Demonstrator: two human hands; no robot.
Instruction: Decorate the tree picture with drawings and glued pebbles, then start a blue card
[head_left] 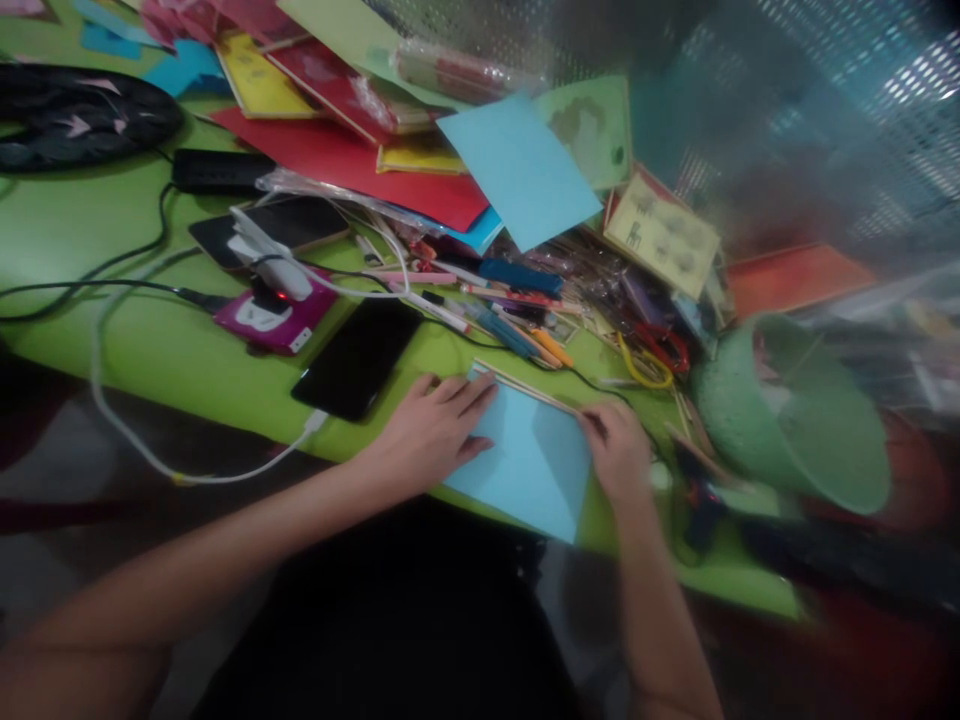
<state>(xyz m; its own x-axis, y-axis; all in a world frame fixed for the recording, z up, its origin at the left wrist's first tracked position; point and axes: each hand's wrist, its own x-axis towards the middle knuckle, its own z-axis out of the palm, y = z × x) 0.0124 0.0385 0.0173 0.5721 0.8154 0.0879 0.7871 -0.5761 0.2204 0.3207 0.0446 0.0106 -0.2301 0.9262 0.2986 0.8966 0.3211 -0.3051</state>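
Observation:
A light blue sheet of paper (529,450) lies at the front edge of the green table. Along its far edge runs a thin pale stick (536,388), or a narrow strip that looks like one. My left hand (439,425) rests flat on the paper's left side, fingers stretched toward the stick's left end. At the far right corner, my right hand (619,450) has its thumb and fingers pinched at the stick's right end. The fingertips there partly hide the corner, so whether the paper is pinched too is unclear.
A black phone (360,358) on a white cable lies left of my left hand, near a purple power adapter (277,312). Pens, scissors (649,360) and coloured paper crowd the table (150,340) beyond. A green bin-like container (795,420) lies tipped at the right.

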